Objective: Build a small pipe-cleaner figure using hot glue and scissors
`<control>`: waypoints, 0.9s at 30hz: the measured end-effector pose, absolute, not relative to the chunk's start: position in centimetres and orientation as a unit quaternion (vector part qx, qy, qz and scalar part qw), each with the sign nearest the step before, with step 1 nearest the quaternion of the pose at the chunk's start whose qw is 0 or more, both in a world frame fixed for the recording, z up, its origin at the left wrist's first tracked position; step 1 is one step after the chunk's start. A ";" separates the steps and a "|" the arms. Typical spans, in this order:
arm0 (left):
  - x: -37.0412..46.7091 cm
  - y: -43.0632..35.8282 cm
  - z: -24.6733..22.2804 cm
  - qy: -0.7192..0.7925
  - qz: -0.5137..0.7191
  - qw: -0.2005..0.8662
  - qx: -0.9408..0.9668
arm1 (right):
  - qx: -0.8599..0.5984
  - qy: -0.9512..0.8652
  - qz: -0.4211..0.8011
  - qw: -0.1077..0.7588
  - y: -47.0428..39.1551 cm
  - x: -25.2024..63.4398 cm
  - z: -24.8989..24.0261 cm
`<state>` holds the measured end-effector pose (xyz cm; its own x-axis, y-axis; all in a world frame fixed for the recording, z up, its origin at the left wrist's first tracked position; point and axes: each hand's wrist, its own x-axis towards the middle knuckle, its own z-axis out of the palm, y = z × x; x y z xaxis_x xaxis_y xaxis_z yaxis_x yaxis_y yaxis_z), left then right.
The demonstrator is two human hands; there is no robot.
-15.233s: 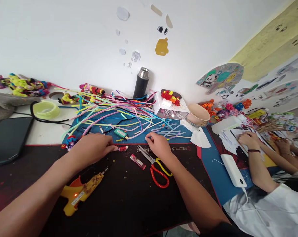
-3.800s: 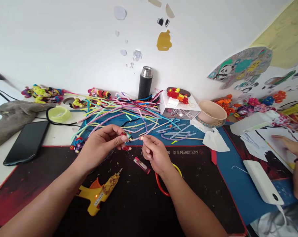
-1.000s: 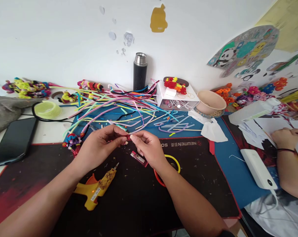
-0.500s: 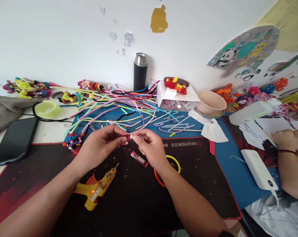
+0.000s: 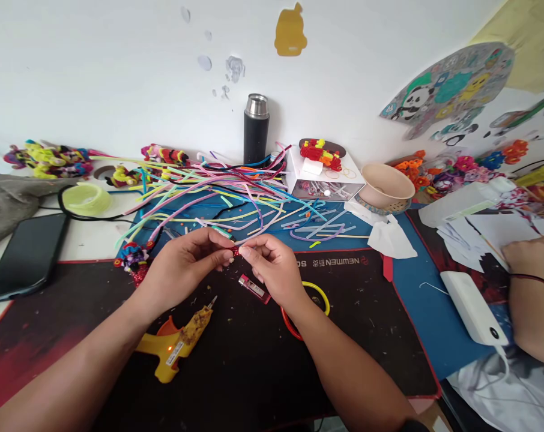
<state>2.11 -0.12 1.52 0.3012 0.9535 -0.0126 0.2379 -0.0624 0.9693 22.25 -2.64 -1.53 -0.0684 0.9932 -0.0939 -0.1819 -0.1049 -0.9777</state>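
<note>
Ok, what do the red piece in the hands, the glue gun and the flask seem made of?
Red piece: possibly tinsel fibre, from its speckled glints; too small to be sure.
Glue gun: probably hard plastic, given its smooth yellow moulding.
Flask: likely metal; silvery, reflective top, matte black body perhaps coated.

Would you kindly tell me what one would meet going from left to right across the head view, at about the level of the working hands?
Phone → doll → left hand → red piece → right hand → tissue → white device → co-worker's hand.
</note>
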 end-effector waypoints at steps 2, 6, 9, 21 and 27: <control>2.2 -0.1 1.6 0.465 0.362 0.510 0.626 | -0.460 -0.440 0.585 0.503 -2.7 22.3 -1.4; 2.3 -0.1 1.8 0.457 0.371 0.526 0.614 | -0.456 -0.434 0.591 0.504 -2.7 22.3 -1.1; 2.4 -0.1 1.9 0.461 0.374 0.528 0.608 | -0.453 -0.429 0.596 0.505 -2.8 22.2 -1.0; 2.7 -0.3 2.1 0.465 0.381 0.536 0.593 | -0.445 -0.420 0.608 0.505 -2.8 22.1 -1.4; 2.8 -0.3 2.0 0.463 0.384 0.537 0.591 | -0.434 -0.411 0.616 0.512 -2.9 22.1 -1.4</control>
